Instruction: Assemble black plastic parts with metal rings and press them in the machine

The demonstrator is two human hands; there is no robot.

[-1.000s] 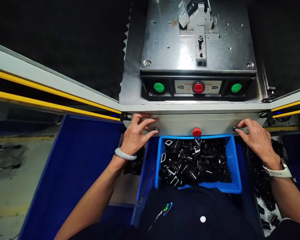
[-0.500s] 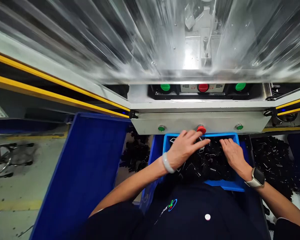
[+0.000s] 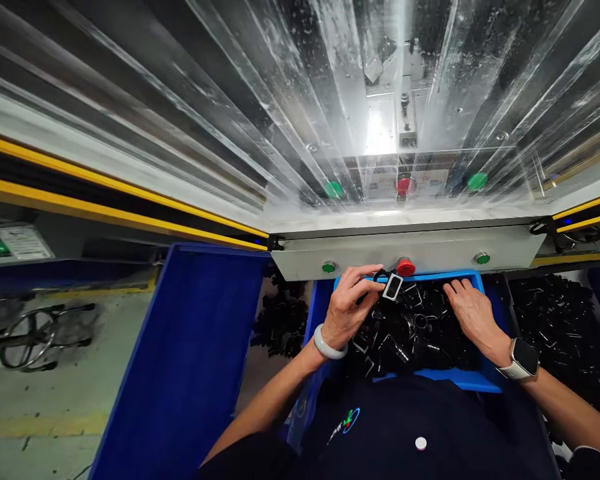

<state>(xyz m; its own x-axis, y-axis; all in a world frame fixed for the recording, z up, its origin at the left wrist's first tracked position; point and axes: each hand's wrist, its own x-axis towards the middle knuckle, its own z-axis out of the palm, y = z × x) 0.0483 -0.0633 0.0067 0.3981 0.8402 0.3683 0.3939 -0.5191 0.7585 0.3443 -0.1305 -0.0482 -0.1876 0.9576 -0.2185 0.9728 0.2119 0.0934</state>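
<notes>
My left hand (image 3: 347, 308) pinches a small black part (image 3: 392, 287) with a white rim, just above the blue bin (image 3: 473, 379). My right hand (image 3: 471, 313) lies open and flat on the black parts in the bin, near the red button (image 3: 405, 267)

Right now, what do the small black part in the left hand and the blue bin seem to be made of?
The black part in the left hand looks like moulded plastic, glossy, with a pale rectangular opening rim. The blue bin seems to be smooth, matte plastic, evenly coloured.
</notes>
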